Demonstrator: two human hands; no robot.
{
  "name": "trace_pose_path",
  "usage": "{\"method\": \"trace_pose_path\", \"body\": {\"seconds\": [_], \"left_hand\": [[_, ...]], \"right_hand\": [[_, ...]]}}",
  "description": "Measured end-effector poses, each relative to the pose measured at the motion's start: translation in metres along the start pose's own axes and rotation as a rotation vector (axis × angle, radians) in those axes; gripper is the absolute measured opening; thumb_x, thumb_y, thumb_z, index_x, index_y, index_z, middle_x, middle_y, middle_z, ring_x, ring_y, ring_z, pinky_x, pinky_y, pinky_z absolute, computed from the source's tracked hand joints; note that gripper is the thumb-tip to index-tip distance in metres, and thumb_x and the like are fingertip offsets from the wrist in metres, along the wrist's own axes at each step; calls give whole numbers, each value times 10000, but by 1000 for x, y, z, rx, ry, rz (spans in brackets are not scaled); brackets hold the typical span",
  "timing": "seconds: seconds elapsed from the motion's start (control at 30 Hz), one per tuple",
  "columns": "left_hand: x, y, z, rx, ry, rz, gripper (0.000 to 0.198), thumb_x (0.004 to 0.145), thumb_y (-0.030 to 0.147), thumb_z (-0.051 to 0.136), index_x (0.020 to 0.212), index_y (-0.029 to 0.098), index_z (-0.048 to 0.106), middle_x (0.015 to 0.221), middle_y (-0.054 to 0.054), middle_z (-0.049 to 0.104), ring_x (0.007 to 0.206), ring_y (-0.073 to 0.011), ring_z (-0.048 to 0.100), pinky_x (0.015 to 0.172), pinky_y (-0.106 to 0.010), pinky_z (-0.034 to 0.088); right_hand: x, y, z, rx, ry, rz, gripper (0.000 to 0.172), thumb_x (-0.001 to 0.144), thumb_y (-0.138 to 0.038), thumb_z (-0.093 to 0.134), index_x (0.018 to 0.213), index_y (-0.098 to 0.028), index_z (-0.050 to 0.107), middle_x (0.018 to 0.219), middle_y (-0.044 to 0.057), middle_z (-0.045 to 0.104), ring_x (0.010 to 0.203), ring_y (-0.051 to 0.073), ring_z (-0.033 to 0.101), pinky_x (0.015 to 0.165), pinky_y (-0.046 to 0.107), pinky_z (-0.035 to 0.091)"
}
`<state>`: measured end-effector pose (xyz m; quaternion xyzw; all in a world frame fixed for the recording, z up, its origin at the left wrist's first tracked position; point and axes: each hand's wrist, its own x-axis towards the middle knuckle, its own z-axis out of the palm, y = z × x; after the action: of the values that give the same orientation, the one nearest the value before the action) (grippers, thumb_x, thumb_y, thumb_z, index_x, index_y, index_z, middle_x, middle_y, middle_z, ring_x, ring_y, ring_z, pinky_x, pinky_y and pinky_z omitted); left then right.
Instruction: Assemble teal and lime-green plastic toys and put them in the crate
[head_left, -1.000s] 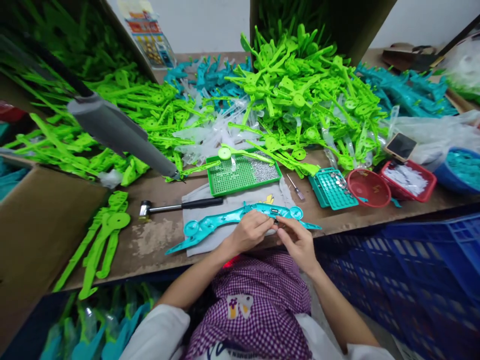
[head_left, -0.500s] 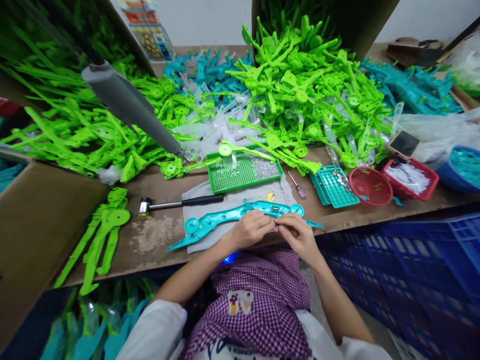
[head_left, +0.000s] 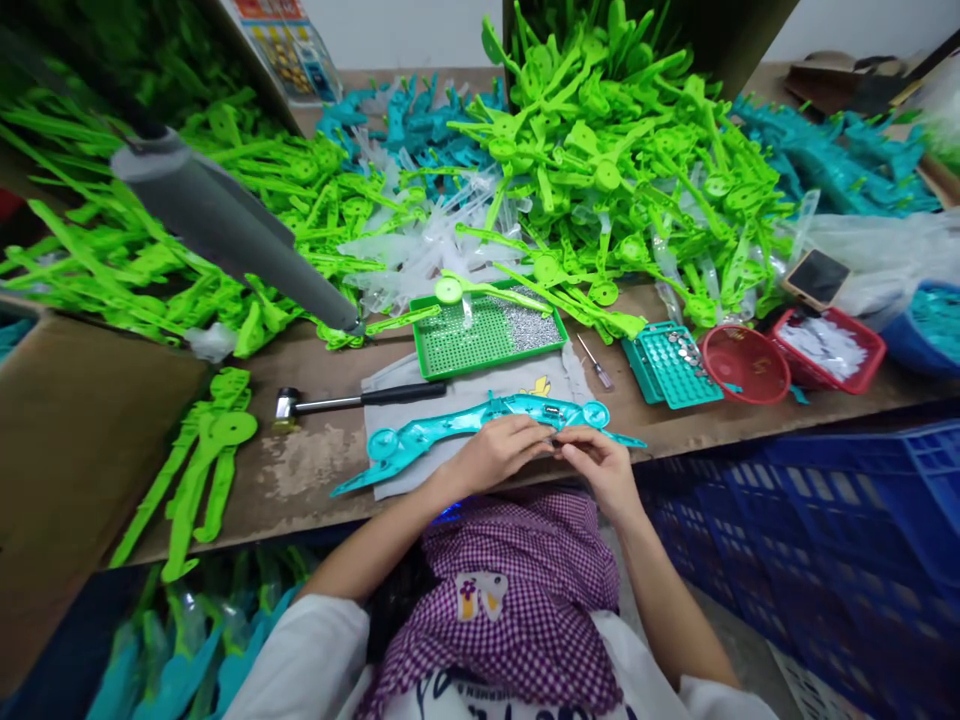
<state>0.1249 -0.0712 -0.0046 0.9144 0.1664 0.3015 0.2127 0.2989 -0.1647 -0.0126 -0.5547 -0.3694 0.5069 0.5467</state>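
Note:
A long turquoise plastic bow-shaped part (head_left: pixel 439 430) lies across a grey cloth (head_left: pixel 390 390) at the table's front, its hollow side up. My left hand (head_left: pixel 508 447) rests over its front edge, fingers closed toward the right. Meeting it there, my right hand (head_left: pixel 598 460) has thumb and fingers pinched together. Between the fingertips of both hands is something small and dark, too small to name. Behind the part lie a hammer (head_left: pixel 360 398) with a black handle and a screwdriver (head_left: pixel 596 362). Just beyond the cloth sits a green perforated tray (head_left: pixel 480 345) holding many small silvery pieces.
Lime-green plastic parts (head_left: pixel 600 170) are heaped at the back. On the right stand a turquoise tray (head_left: pixel 675 370), a red bowl (head_left: pixel 745 365) and a red basket (head_left: pixel 862 370) of white pieces. A grey tool (head_left: pixel 225 220) hangs at left above the table, near a cardboard box (head_left: pixel 90 430).
The view has shifted slightly. My hands stay together at the turquoise part's front edge, with the fingers only slightly rearranged.

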Motion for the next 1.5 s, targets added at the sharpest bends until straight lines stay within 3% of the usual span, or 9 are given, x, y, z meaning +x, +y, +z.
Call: {"method": "trace_pose_path", "body": {"seconds": [0.43,0.53,0.73,0.93,1.07,1.23,1.3,1.4,1.5], "left_hand": [[-9,8,7,-54,46,3,258,951,201,501,1170,143,624,990,-89,723,880,-145,688,760,-255,565],[-9,16,0,-257,31,-208,262,928,251,555,1152,152,648,989,-84,724,868,-150,683,753,-242,546],[-28,33,-25,-688,-246,-754,290,846,376,641,1010,144,700,656,17,620,592,-104,548,550,-198,415],[-67,34,-51,-751,-308,-923,329,837,410,630,1022,143,682,930,-55,701,836,-161,611,747,-255,469],[-88,34,-61,-732,-322,-980,309,850,418,618,989,152,693,942,-65,723,876,-179,637,792,-270,478],[-85,51,-64,-1146,-261,-1108,337,790,435,699,924,127,697,770,-61,720,690,-147,650,695,-265,503],[-65,54,-65,-1193,-117,-1125,342,767,436,723,898,121,707,779,-67,718,674,-138,644,685,-266,506],[-18,41,-63,-1128,-25,-1002,309,720,421,765,817,129,732,749,-53,702,629,-119,604,608,-242,477],[27,10,-55,-1114,123,-899,261,684,372,798,768,132,739,737,-43,688,661,-110,598,640,-237,471]], "right_hand": [[-4,-3,14,50,145,14,286,701,-368,759,846,-221,561,750,-6,643,675,122,627,660,270,559],[1,-13,4,13,189,1,271,707,-368,749,840,-217,567,742,-3,640,671,128,622,640,271,550],[40,-53,-33,-92,340,-101,257,647,-324,759,780,-203,575,696,-12,626,613,126,610,603,265,520],[48,-41,-59,-163,458,-86,268,589,-314,765,729,-197,570,648,-31,609,562,123,597,588,274,513],[46,-21,-53,-389,331,-101,200,682,-336,702,774,-199,589,685,-3,631,603,150,614,612,299,523],[23,-38,-23,-734,175,-320,266,861,-353,565,1065,-201,641,1065,106,678,936,232,657,832,402,530],[8,-52,-3,-698,73,-439,370,882,-360,562,1231,-238,579,1238,109,625,1127,249,599,941,426,496],[2,-62,27,-657,-315,-519,633,842,-424,625,1412,-259,406,1370,99,550,1275,270,501,1044,465,426],[22,-60,38,-648,-287,-412,501,867,-475,575,1298,-224,519,1148,93,667,1027,242,632,878,402,511]]}}
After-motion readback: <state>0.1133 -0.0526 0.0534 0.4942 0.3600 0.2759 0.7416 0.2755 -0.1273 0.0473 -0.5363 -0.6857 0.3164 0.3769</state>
